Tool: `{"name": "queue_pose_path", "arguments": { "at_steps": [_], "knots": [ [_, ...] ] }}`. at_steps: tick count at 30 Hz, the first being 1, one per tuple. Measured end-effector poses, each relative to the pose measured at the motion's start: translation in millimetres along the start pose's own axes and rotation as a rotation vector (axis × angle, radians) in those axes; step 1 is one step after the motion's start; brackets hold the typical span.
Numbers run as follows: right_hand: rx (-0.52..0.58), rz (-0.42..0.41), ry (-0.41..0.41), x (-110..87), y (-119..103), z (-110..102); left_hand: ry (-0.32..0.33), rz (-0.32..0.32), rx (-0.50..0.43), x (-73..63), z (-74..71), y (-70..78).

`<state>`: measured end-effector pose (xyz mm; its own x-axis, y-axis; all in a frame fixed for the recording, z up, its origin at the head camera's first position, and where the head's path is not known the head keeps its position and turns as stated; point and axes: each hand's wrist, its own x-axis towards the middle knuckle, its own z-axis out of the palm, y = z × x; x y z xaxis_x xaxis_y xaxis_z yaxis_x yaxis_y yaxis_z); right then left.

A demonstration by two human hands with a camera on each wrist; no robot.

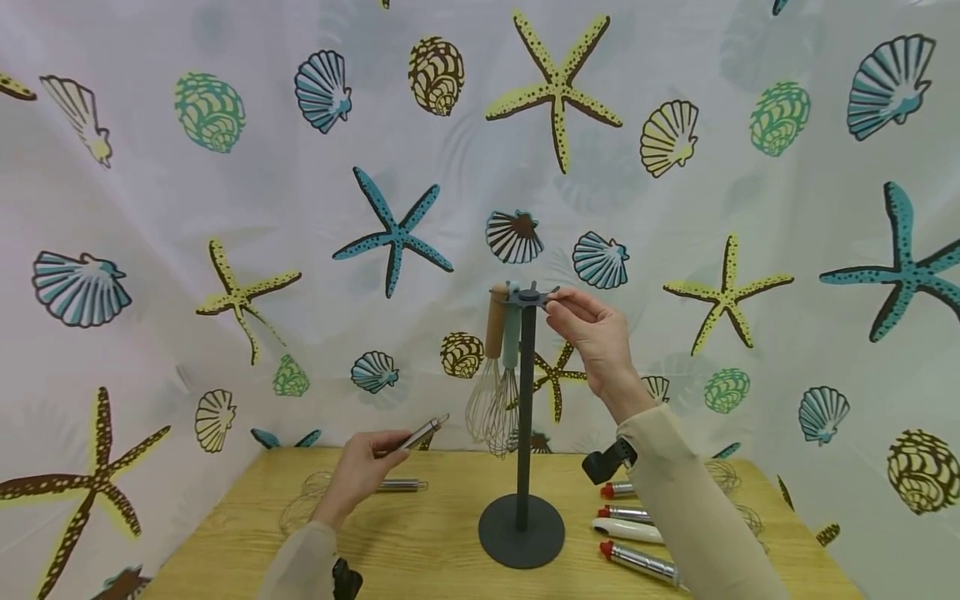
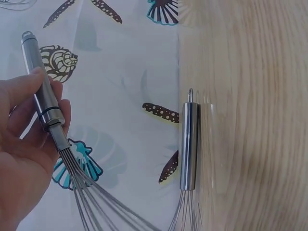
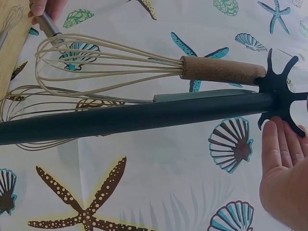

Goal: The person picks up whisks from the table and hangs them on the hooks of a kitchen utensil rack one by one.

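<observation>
My left hand (image 1: 358,471) holds a steel-handled whisk (image 2: 43,91) between thumb and fingers, its handle tilted and its wires pointing down in the left wrist view. A second steel-handled whisk (image 2: 189,144) lies on the table beside that hand. A dark stand (image 1: 527,408) with a round base and a ring of curved hooks (image 3: 281,89) stands upright at the middle. From its left side hang a wooden-handled whisk (image 1: 495,325) and a teal-handled whisk (image 1: 512,337). At the top, my right hand (image 1: 596,337) pinches one hook on the right side; its thumb is partly hidden in the right wrist view.
On the right of the wooden table (image 1: 427,550) lie several utensils: steel handles with red ends (image 1: 637,560) and a white handle (image 1: 628,530), partly behind the right forearm. Whisk wires (image 1: 726,477) show beyond it. A shell-and-starfish patterned curtain (image 1: 465,150) encloses the table.
</observation>
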<state>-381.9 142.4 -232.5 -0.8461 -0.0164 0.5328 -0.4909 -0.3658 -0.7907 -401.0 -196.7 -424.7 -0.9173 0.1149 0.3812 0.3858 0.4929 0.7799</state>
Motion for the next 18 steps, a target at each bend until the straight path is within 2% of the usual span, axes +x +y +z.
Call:
{"name": "queue_pose_path", "arguments": {
  "at_steps": [10, 18],
  "knots": [
    [-0.003, 0.000, 0.007, -0.8, 0, 2, 0.006, 0.024, -0.061, 1.4, -0.6, 11.7],
    [0.011, 0.009, 0.015, -1.5, -1, 2, 0.008, 0.019, -0.110, -2.4, -2.3, 21.6]
  ]
}}
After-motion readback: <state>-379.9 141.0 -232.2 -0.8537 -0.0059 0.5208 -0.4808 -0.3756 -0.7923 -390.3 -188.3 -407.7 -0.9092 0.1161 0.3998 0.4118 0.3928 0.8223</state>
